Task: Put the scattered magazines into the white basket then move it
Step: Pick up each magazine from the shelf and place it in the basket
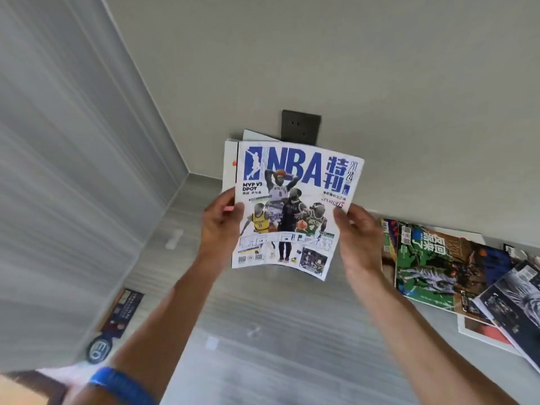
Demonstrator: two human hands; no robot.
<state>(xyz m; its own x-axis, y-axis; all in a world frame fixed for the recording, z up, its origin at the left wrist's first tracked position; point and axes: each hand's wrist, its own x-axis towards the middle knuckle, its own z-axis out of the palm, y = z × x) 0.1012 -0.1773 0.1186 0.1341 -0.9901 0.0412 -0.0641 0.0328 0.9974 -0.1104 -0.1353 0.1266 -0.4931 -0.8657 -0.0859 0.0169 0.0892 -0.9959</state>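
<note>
I hold a small stack of magazines up in front of me, the top one a white and blue NBA magazine (292,206) with basketball players on its cover. My left hand (220,226) grips the stack's left edge, thumb on the cover. My right hand (355,238) holds the right edge. Several more magazines (438,264) lie scattered and overlapping on the grey floor at the right, a green-covered one on top. The white basket is not in view.
A dark wall socket (301,127) sits on the beige wall behind the held stack. Another dark magazine (124,312) and a round dark object (99,349) lie by the grey wall at lower left. The grey floor (263,331) stretches below my arms.
</note>
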